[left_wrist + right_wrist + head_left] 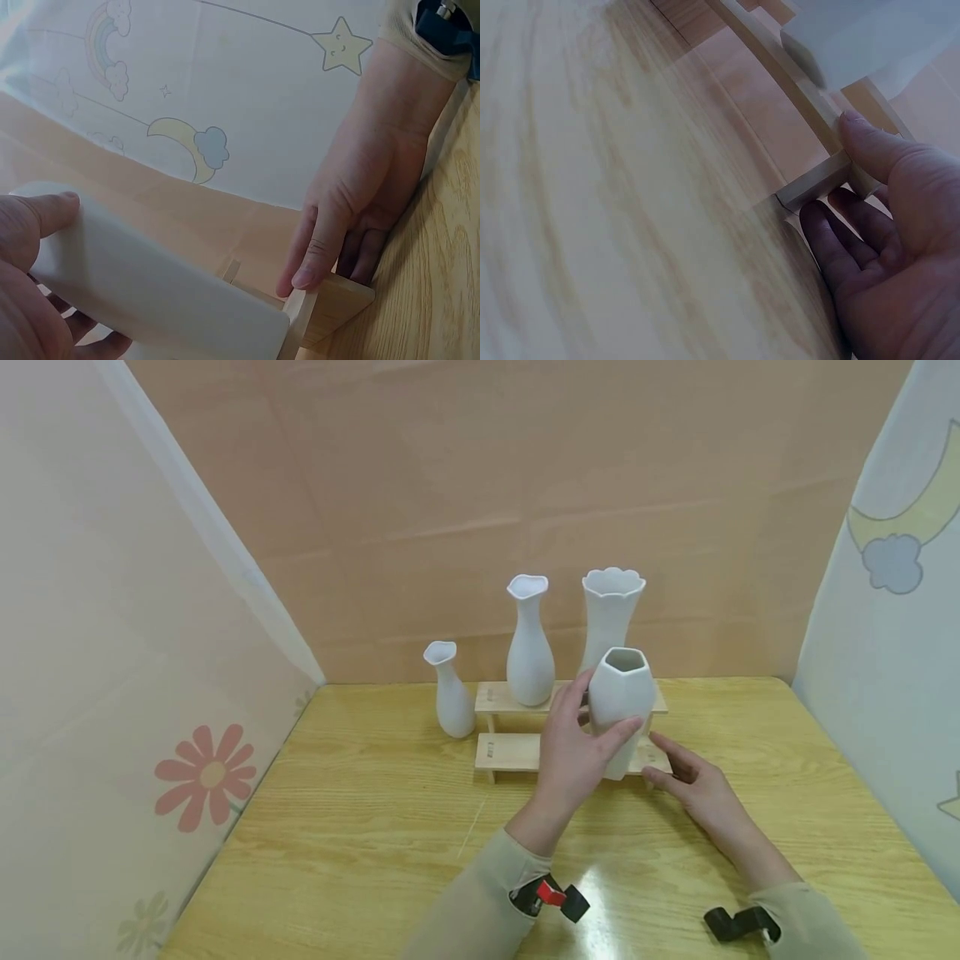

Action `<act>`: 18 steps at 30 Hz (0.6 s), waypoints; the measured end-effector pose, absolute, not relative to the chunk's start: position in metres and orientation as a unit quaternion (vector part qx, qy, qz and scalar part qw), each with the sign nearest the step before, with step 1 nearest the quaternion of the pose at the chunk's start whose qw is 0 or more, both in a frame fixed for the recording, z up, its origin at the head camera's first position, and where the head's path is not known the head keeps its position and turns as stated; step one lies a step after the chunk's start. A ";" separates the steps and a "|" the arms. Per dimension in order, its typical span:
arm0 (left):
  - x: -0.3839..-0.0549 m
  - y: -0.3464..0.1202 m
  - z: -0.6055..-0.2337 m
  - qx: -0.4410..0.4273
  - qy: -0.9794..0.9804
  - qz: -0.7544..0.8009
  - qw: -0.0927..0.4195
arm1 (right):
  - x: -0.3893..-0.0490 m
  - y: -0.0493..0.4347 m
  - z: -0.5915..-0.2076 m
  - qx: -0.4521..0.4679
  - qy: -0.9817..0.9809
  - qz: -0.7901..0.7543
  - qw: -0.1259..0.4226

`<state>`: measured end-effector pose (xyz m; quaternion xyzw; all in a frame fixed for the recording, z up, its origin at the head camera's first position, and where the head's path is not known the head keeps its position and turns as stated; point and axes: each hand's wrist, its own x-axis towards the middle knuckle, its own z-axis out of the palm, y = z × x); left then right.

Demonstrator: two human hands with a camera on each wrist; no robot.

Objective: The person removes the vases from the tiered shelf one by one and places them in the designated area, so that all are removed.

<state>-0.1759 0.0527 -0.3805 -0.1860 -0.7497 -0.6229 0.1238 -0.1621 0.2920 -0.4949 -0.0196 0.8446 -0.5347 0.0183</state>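
Observation:
A white faceted vase [624, 697] with a five-sided mouth is gripped by my left hand [567, 747], thumb across its front. The vase leans slightly, its base at the lower step of a two-tier wooden stand [510, 752]; whether base and step touch, I cannot tell. At the stand's right end, my right hand [701, 789] holds the lower step. In the right wrist view, the thumb of that hand [907, 240] lies on the step's edge and the fingers curl below, beside the leg. The left wrist view shows the vase [157, 262] close up.
On the upper step stand a narrow-necked white vase [531, 660] and a scalloped-rim vase [611, 614], partly hidden by the held one. A smaller white vase [453, 702] stands on the wooden table [360, 827] left of the stand. Fabric walls [450, 485] enclose the table.

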 end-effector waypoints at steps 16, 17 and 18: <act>-0.171 0.013 -0.367 -0.177 -0.729 -0.647 0.133 | -0.162 0.293 -0.494 -0.014 0.838 -0.544 0.037; -0.171 0.009 -0.366 -0.175 -0.729 -0.648 0.135 | -0.162 0.293 -0.494 -0.015 0.838 -0.544 0.037; -0.170 0.006 -0.366 -0.173 -0.729 -0.648 0.137 | -0.162 0.293 -0.494 -0.016 0.838 -0.544 0.039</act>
